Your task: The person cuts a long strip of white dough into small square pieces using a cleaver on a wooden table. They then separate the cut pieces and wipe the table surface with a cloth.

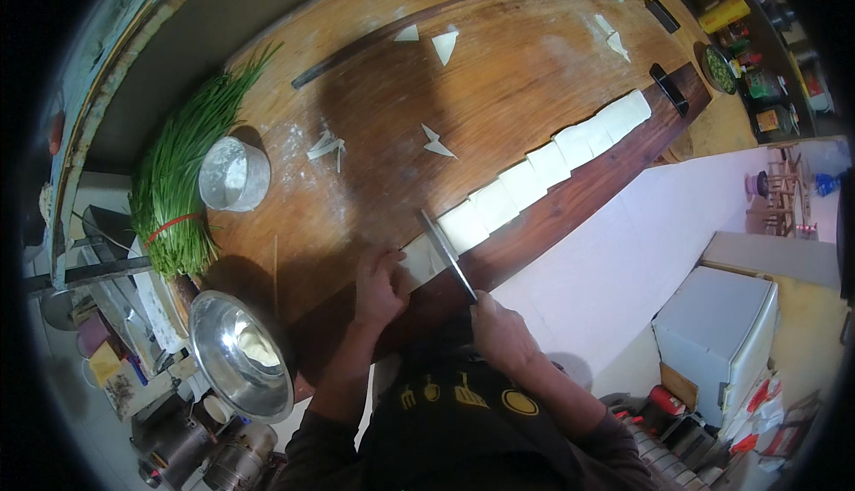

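Note:
My right hand (504, 334) grips a knife (449, 257), its blade laid across a long strip of dough near the strip's lower left end. At that end my left hand (383, 287) rests with its fingers bent against the dough (422, 261), holding no tool. To the right of the blade, several overlapping flat dough pieces (522, 185) run in a row along the front edge of the wooden table (374, 214). Small dough scraps (444, 47) lie scattered on the floured wood.
At the left are a bundle of green chives (180, 177), a round metal container (235, 174) with flour, and a steel bowl (240, 357) holding dough. A long rolling pin (427, 23) lies at the back. A black-handled object (668, 89) and bowl of chopped greens (719, 69) sit at right.

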`<state>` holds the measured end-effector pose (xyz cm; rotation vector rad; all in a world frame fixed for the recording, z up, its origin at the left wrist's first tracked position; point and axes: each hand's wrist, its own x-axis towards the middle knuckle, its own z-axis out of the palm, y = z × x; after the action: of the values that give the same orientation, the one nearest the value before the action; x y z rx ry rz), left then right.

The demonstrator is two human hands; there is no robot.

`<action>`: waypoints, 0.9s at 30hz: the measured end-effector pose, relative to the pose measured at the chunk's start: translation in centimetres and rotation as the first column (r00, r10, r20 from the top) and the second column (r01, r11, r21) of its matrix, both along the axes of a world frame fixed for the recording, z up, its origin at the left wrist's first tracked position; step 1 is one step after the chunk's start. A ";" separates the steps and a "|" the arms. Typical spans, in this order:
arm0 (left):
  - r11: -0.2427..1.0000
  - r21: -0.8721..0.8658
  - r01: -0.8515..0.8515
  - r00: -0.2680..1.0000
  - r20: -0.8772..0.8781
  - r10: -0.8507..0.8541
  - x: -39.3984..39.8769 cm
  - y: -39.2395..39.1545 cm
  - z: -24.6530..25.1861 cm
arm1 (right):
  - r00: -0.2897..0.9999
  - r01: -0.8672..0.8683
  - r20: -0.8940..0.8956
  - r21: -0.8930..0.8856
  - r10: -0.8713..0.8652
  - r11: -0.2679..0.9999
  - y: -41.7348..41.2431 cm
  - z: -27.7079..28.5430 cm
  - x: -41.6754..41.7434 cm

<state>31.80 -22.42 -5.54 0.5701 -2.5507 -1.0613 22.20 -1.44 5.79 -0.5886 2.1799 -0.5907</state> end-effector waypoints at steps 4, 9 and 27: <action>0.997 -0.014 0.073 0.997 -0.019 -0.074 -0.3 0.2 0.3 | 0.992 -0.113 0.062 0.056 0.110 0.992 -1.4 1.6 0.2; 0.996 -0.031 0.087 0.996 -0.002 -0.087 -0.1 0.1 -0.6 | 0.989 -0.146 0.040 0.046 0.145 0.988 -1.7 1.2 1.0; 0.997 -0.047 0.062 0.998 -0.029 -0.063 -0.1 -0.2 -0.1 | 0.982 -0.180 0.072 0.107 0.173 0.978 -3.6 1.0 1.5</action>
<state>31.71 -22.66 -5.65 0.4614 -2.5744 -1.0210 23.70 -5.04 6.83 -0.6845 2.0610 -0.3829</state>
